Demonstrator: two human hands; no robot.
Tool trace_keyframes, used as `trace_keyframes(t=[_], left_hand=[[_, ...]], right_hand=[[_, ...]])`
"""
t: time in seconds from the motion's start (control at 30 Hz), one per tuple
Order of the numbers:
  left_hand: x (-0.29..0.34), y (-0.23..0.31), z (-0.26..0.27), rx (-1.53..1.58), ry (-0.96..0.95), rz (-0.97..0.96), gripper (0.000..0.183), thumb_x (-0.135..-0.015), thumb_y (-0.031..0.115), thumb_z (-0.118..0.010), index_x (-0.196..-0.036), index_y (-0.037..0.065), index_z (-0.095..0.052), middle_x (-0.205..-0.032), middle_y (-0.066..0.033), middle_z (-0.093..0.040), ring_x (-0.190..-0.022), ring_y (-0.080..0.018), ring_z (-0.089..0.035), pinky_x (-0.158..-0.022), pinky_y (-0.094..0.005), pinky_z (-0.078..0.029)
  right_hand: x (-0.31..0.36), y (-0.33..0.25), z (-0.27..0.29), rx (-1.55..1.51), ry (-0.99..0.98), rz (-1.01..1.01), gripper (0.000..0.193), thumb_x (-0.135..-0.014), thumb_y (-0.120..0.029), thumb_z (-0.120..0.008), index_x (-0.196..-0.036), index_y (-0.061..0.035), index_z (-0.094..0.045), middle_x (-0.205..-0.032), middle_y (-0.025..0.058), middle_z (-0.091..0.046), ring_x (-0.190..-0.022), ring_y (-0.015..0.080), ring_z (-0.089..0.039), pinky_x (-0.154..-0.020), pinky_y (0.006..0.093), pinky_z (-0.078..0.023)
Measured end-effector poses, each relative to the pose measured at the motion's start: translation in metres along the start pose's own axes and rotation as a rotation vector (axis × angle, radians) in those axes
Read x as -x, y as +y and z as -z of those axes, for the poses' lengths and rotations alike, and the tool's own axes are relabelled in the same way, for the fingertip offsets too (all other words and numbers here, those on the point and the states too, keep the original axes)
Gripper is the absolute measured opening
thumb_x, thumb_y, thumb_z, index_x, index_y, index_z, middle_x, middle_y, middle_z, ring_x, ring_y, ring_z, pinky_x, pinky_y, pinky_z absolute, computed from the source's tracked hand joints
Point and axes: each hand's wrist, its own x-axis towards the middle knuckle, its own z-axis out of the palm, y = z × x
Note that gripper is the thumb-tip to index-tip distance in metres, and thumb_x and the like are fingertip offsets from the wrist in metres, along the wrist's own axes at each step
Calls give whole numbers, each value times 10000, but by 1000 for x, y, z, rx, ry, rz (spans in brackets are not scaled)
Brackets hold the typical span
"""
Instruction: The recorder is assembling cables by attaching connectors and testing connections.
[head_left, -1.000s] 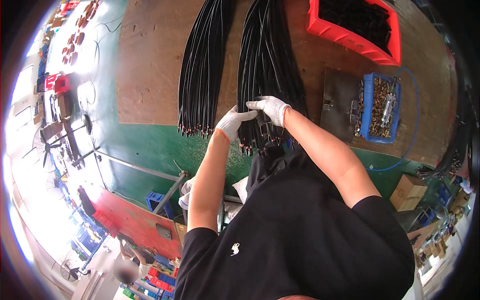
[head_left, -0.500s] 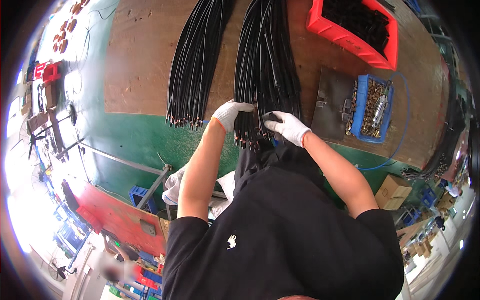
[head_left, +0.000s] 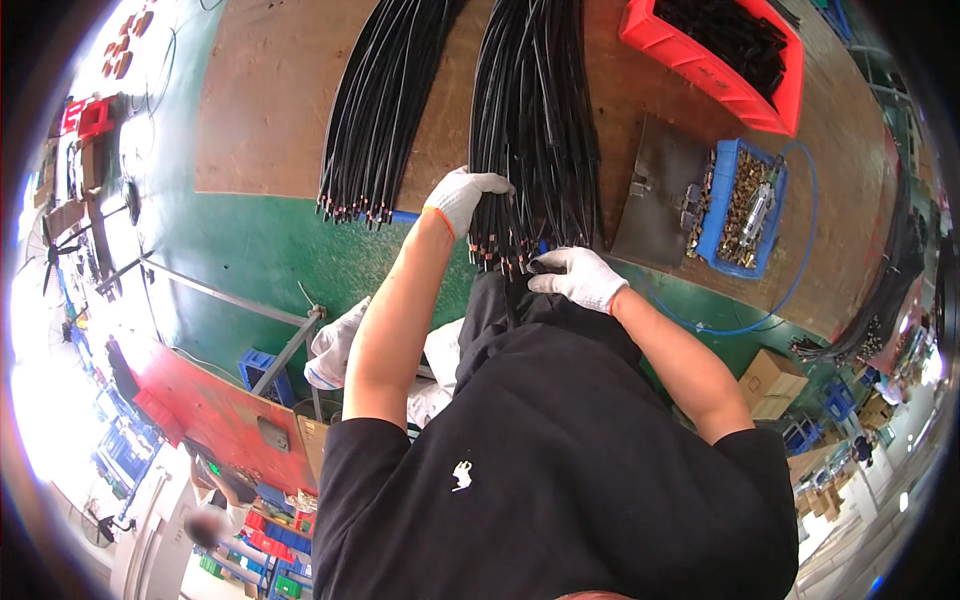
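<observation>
A thick bundle of black cables (head_left: 535, 110) with bare copper ends hangs over the near edge of the table. At its left side is my left hand (head_left: 462, 200) in a white glove, its fingers closed around a cable a little above the ends. My right hand (head_left: 580, 277), also gloved, is just below the bundle's ends on the right. Its thumb and fingers pinch a small black piece (head_left: 541, 266), mostly hidden by the glove. To the left lies a second bundle of black cables (head_left: 385, 120), untouched, its copper tips at the table edge.
On the brown table (head_left: 270, 110) stand a red bin (head_left: 690, 70) of black parts and a blue bin (head_left: 711, 240) of brass-coloured fittings with a metal tool (head_left: 760, 210) on top. A blue hose (head_left: 812, 240) curves beside them. A metal frame (head_left: 230, 300) stands at the left.
My right hand has moved down toward my body, away from the cable ends, with the black piece in its fingers. My left hand keeps its place on the bundle. The whole view has shifted slightly.
</observation>
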Motion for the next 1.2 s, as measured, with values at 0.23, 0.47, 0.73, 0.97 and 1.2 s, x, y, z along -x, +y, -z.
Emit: trace_keyframes(t=[0.23, 0.47, 0.73, 0.97, 1.2], left_hand=[[-1, -4, -1, -8, 18, -14, 239, -801, 71, -759, -1026, -7, -735, -896, -130, -748, -738, -247, -739, -700, -389, -630], [0, -4, -6, -7, 52, -14, 299, -769, 52, -776, -1046, -39, -712, -912, -149, -746, -720, -263, -740, -685, -405, -638], [-9, -7, 10, 15, 20, 14, 299, -776, 63, -781, -1049, -36, -711, -933, -150, -747, -747, -253, -735, -691, -385, -624], [8, 22, 34, -134, 52, 18, 214, -839, 96, -745, -1034, 6, -746, -858, -118, -739, -676, -239, -716, -630, -385, -621], [16, 35, 38, -172, 30, 42, 202, -804, 133, -755, -950, -3, -721, -805, -108, -700, -641, -224, -681, -593, -377, -580]], right_hand=[[11, -23, -3, 23, -70, -68, 738, -864, -415, -847, -1383, 68, -642, -1351, 239, -700, -1261, 280, -673, -1101, 345, -481], [1, -23, -13, -341, -114, -193, 439, -963, -354, -779, -1189, 22, -755, -924, 17, -726, -798, 104, -631, -694, 303, -511], [-47, -38, -18, -323, 157, -72, 440, -990, -354, -710, -1196, 32, -751, -904, 66, -742, -716, 117, -624, -654, 318, -495], [-111, -76, 6, -327, 260, -91, 394, -1036, -395, -662, -1047, -13, -760, -774, 44, -664, -652, 126, -606, -605, 348, -497], [-158, -114, 53, -695, 480, -88, 407, -980, -372, -754, -1101, 15, -709, -761, 58, -627, -573, 166, -603, -553, 344, -548]])
